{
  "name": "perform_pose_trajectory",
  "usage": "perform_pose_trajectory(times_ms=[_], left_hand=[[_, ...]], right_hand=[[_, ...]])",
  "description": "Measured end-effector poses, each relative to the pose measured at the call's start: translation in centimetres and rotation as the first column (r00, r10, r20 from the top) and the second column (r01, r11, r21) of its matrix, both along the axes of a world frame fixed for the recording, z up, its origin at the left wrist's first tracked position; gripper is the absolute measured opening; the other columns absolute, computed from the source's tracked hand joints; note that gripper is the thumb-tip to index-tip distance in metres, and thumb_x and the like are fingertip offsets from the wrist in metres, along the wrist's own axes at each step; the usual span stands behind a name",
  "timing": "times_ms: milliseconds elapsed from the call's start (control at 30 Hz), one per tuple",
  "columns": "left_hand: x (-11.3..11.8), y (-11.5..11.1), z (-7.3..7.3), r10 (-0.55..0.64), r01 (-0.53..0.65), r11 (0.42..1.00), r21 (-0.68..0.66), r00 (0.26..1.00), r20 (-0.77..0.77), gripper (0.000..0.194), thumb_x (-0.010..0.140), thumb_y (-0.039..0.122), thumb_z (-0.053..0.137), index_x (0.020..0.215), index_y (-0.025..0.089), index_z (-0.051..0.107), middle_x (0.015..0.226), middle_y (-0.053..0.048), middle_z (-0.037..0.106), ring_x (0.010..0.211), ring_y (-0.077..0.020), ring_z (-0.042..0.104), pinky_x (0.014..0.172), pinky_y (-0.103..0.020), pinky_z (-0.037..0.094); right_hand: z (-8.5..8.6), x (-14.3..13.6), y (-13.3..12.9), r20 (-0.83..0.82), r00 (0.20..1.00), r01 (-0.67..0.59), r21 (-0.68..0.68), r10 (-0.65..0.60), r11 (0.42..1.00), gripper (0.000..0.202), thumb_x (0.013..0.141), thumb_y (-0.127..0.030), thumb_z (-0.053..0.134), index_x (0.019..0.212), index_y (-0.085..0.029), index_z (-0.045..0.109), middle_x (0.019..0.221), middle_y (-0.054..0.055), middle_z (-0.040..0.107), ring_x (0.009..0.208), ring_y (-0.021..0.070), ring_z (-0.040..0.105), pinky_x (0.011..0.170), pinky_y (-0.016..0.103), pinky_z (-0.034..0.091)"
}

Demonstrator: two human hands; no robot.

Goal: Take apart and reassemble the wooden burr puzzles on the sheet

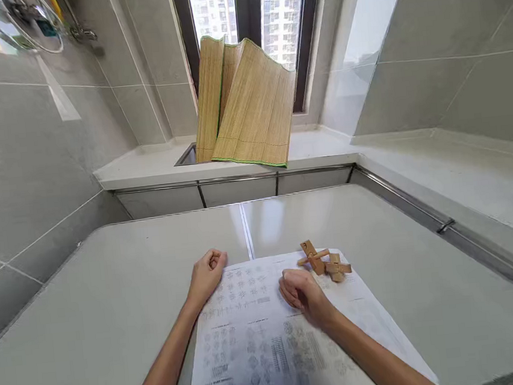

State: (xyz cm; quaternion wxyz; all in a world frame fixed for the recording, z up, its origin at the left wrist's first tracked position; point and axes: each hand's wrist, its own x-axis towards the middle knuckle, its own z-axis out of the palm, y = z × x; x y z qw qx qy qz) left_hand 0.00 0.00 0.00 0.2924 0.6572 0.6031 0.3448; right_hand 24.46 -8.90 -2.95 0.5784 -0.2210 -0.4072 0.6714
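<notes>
Your right hand (301,292) is curling into a loose fist, resting on the printed sheet (262,349). Your left hand (207,276) is also curling closed at the sheet's upper left edge. Just beyond your right hand, 2 small wooden puzzles (316,257) (337,267) are sitting close together on the sheet's upper right part. Farther out, a bamboo mat (255,108) is standing folded before the window (282,17).

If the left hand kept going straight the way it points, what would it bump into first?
Probably the metal rail past the far edge of the table; the way there from the left hand looks free, though depth is uncertain.
</notes>
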Motion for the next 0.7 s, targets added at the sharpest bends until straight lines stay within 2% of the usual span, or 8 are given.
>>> perform_pose_trajectory(times_ms=[133, 267, 367, 467, 700], left_hand=[[-0.1, -0.3, 0.1, -0.003, 0.003, 1.000, 0.002, 1.000, 0.005, 0.040, 0.090, 0.060, 0.055, 0.078, 0.021, 0.057, 0.064, 0.005, 0.044, 0.063, -0.0151, 0.040, 0.062, -0.026, 0.033], [0.0, -0.4, 0.0, -0.008, 0.008, 1.000, 0.006, 1.000, 0.008, 0.041, 0.090, 0.061, 0.055, 0.079, 0.021, 0.058, 0.064, 0.005, 0.042, 0.062, -0.0149, 0.040, 0.061, -0.026, 0.033], [-0.1, -0.3, -0.1, -0.012, 0.012, 1.000, 0.007, 1.000, 0.009, 0.042, 0.090, 0.061, 0.056, 0.078, 0.021, 0.058, 0.063, 0.005, 0.041, 0.062, -0.0147, 0.039, 0.061, -0.026, 0.033], [-0.2, -0.2, -0.4, -0.015, 0.015, 1.000, 0.008, 1.000, 0.010, 0.042, 0.091, 0.061, 0.055, 0.078, 0.021, 0.058, 0.063, 0.005, 0.040, 0.061, -0.0145, 0.039, 0.061, -0.026, 0.033], [-0.3, 0.1, -0.6, -0.018, 0.018, 1.000, 0.017, 1.000, 0.008, 0.042, 0.091, 0.061, 0.055, 0.077, 0.021, 0.057, 0.062, 0.006, 0.040, 0.060, -0.0142, 0.038, 0.060, -0.025, 0.033]], right_hand=[[-0.2, 0.9, 0.0, -0.270, 0.951, -0.172, -0.059, 0.150, 0.983, 0.066, 0.100, -0.058, 0.054, 0.048, -0.024, 0.033, 0.038, -0.009, 0.024, 0.035, 0.0074, 0.015, 0.039, 0.025, 0.015], [-1.0, 2.8, -0.1, -0.496, 0.833, -0.302, -0.042, 0.243, 0.952, 0.076, 0.099, -0.078, 0.042, 0.048, -0.024, 0.025, 0.037, -0.009, 0.021, 0.032, 0.0059, 0.014, 0.035, 0.023, 0.015], [-1.6, 4.4, -0.1, -0.571, 0.777, -0.337, -0.020, 0.266, 0.941, 0.076, 0.100, -0.079, 0.039, 0.049, -0.024, 0.025, 0.038, -0.009, 0.023, 0.032, 0.0051, 0.015, 0.035, 0.022, 0.016], [-1.9, 5.5, 0.1, -0.597, 0.761, -0.352, -0.051, 0.254, 0.935, 0.074, 0.102, -0.075, 0.040, 0.050, -0.024, 0.026, 0.038, -0.009, 0.026, 0.033, 0.0054, 0.016, 0.036, 0.023, 0.017], [-2.4, 6.3, 0.1, -0.701, 0.692, -0.326, -0.094, 0.170, 0.941, 0.070, 0.105, -0.068, 0.041, 0.054, -0.024, 0.025, 0.040, -0.009, 0.027, 0.034, 0.0059, 0.015, 0.037, 0.023, 0.016]])
